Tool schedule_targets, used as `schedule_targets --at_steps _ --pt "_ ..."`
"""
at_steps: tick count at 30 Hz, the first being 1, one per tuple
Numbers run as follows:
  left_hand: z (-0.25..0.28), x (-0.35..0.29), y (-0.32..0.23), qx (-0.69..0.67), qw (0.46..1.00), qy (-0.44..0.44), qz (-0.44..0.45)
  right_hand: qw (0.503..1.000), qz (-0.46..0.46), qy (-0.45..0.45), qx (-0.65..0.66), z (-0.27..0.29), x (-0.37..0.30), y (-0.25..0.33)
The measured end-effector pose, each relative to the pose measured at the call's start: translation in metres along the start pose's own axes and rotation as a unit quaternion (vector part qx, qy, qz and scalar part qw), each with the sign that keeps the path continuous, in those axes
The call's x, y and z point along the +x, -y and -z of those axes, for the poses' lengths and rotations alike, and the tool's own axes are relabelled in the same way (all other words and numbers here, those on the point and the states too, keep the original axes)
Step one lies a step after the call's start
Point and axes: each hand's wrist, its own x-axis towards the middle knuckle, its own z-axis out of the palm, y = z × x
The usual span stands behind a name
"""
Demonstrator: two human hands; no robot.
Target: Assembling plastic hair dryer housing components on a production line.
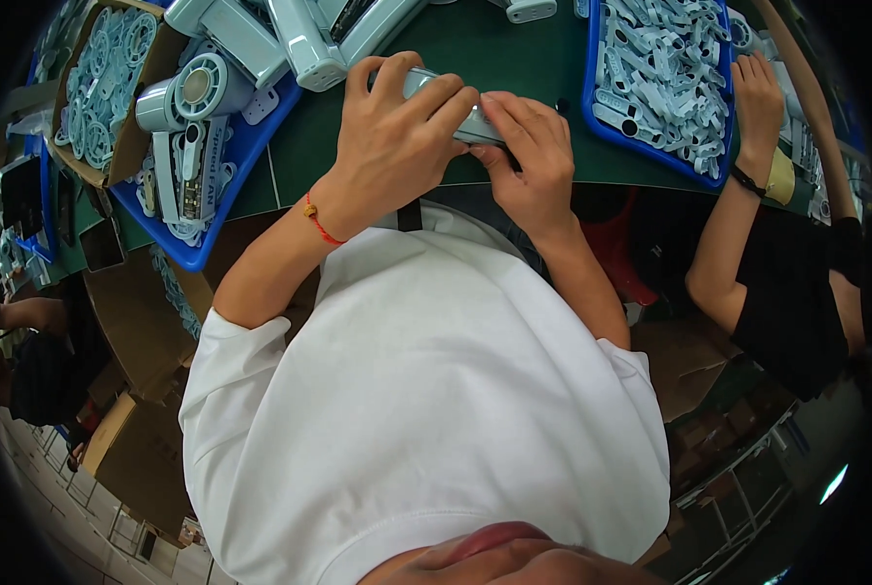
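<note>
My left hand (393, 136) is closed round a pale blue, glossy plastic fan housing (476, 127), gripping it from above with the fingers bent over it. The fingers and thumb of my right hand (534, 161) press on the housing's right end. Most of the housing is hidden behind my fingers, so its far side does not show. Both hands are over the front edge of the green table (304, 161). Just beyond my left hand lie several pale blue fan housings (304, 49) of the same colour.
To the left, a blue tray (246, 166) holds a round fan head (202, 86) and other parts; a cardboard box (141, 122) of ring-shaped parts overlaps it. On the right stands a blue tray (589, 88) of small pale clips. Beside it is a co-worker's arm (748, 146).
</note>
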Motion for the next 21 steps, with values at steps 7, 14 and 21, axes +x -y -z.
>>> schedule_targets --at_steps 7,14,21 --pt "0.005 0.0 0.005 -0.027 0.999 0.034 -0.001 0.997 -0.008 0.08 0.001 0.015 0.01 0.002" --pt "0.004 -0.02 -0.012 -0.135 0.967 -0.205 0.066 0.889 -0.305 0.121 0.319 0.023 0.013 0.024" --pt "0.011 -0.016 -0.038 -0.605 0.742 -0.016 0.288 0.692 -0.358 0.082 0.622 0.027 0.014 0.027"
